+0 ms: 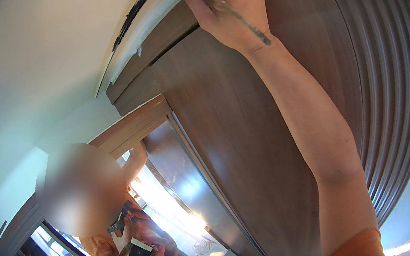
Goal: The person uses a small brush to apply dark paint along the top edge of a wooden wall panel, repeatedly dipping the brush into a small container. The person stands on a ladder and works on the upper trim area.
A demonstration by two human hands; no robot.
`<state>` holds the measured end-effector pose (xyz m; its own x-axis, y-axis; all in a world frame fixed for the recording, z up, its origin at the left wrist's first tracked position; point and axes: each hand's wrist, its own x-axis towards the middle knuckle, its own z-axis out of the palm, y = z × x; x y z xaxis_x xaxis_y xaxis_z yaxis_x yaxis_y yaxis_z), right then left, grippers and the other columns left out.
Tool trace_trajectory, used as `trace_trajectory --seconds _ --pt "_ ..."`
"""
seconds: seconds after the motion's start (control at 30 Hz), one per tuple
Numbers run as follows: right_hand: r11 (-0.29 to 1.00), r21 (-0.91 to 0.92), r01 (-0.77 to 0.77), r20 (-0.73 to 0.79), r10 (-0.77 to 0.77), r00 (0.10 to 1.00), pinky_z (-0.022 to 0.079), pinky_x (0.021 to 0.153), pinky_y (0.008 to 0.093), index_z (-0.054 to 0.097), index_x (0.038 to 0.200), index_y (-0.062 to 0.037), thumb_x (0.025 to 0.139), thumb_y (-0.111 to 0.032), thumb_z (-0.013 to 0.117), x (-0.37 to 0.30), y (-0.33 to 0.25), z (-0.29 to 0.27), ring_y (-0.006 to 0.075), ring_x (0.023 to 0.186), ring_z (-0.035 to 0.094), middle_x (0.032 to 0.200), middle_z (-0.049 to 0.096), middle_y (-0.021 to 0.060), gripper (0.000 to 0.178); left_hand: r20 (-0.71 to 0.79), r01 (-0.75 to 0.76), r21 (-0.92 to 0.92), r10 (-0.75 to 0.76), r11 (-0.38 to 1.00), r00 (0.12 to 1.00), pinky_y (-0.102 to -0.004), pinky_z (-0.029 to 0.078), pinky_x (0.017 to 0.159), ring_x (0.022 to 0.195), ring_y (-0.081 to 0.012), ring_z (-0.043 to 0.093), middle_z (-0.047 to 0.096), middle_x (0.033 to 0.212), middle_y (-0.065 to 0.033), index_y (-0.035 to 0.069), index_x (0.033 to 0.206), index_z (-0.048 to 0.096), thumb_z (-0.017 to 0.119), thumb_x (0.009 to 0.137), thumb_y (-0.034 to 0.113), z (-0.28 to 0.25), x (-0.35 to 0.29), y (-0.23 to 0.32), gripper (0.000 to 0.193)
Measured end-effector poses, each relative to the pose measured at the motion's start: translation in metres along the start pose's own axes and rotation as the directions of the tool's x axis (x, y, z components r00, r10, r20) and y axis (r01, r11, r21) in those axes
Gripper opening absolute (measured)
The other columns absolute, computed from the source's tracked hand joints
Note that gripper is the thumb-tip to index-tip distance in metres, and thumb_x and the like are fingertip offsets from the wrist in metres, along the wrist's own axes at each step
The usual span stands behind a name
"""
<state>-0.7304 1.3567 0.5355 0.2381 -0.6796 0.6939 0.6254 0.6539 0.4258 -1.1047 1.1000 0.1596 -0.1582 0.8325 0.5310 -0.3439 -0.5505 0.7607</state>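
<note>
My right hand [228, 0] reaches up at the top of the view, fingers closed on a thin paintbrush [243, 22]. Its stained handle slants down past my wrist. The brush's front end, partly hidden by my fingers, is at a wet-looking black strip [138, 11] along the edge of a cream surface. A white band [148, 28] runs between that strip and brown wood panelling [263, 120]. I do not see my left hand directly.
At the lower left is a blurred person in orange, one arm [134, 162] raised, holding a small container [137, 252] with dark contents; I cannot tell whether this is a reflection. A wooden frame [127, 125] surrounds a shiny pane. Ribbed brown panelling [394, 102] curves at right.
</note>
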Motion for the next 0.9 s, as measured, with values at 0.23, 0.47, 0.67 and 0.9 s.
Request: trace_trajectory --seconds 0.23,0.47,0.67,0.9 --pt "0.999 0.002 -0.045 -0.060 0.045 0.997 0.040 0.089 0.0390 0.074 0.107 -0.0140 0.088 -0.003 0.074 0.008 -0.003 -0.002 0.0199 0.095 0.064 0.107 0.074 -0.0002 0.022 0.079 0.010 -0.009 -0.009 1.000 0.997 -0.0661 0.031 0.120 0.134 -0.0302 0.055 0.059 0.141 -0.0067 0.013 0.144 0.051 0.086 0.083 0.020 -0.003 0.019 0.004 0.071" --pt "0.987 -0.104 -0.123 -0.242 0.095 0.966 0.040 0.095 0.0423 0.072 0.114 -0.0148 0.092 0.000 0.071 0.009 -0.006 0.001 0.0244 0.104 0.063 0.116 0.071 0.0028 0.027 0.179 0.006 -0.014 -0.003 1.000 0.984 -0.0669 0.031 0.120 0.134 -0.0308 0.056 0.059 0.141 -0.0066 0.013 0.145 0.051 0.086 0.084 0.018 -0.023 0.048 0.013 0.070" --pt "0.975 -0.208 -0.080 -0.273 0.021 0.962 0.038 0.092 0.0399 0.071 0.105 -0.0181 0.086 0.000 0.071 0.009 -0.012 0.006 0.0201 0.100 0.060 0.111 0.069 -0.0023 0.026 0.259 0.029 -0.062 -0.012 0.998 0.966 -0.0681 0.031 0.120 0.133 -0.0316 0.056 0.059 0.140 -0.0064 0.013 0.145 0.051 0.086 0.084 0.017 -0.035 0.056 0.021 0.070" --pt "0.979 -0.205 -0.013 -0.068 -0.001 0.998 0.037 0.095 0.0393 0.075 0.106 -0.0207 0.086 -0.004 0.072 -0.007 -0.016 0.015 0.0200 0.100 0.061 0.106 0.072 -0.0048 0.026 0.314 -0.011 0.023 0.003 1.000 0.949 -0.0631 0.037 0.117 0.137 -0.0308 0.051 0.053 0.148 -0.0099 0.014 0.158 0.033 0.079 0.090 0.036 -0.034 0.047 0.024 0.085"
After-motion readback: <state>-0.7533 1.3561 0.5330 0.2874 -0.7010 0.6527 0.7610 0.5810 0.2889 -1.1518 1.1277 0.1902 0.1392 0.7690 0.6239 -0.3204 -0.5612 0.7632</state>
